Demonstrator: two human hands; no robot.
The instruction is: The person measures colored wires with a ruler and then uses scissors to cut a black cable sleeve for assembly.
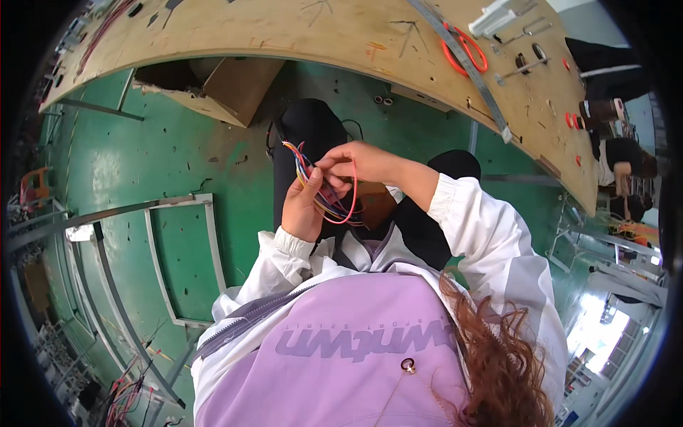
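Note:
Over my lap, my left hand (303,208) is closed around a bundle of thin coloured wires (298,158), with blue, yellow, white and red ends sticking up past the thumb. My right hand (359,165) meets it from the right, its fingertips pinched together close to the left thumb. One red wire (355,191) runs from the right fingers and curves down in a loop back to the bundle. The lower part of the bundle hangs below both hands. Exactly what sits between the right fingertips is partly hidden.
A wooden workbench (320,32) arches across the far side, bearing red-handled scissors (464,50) and a metal strip (469,78). Beneath it stands an open cardboard box (235,89). Metal frames (178,203) are on the green floor at left. Another person (622,167) is at far right.

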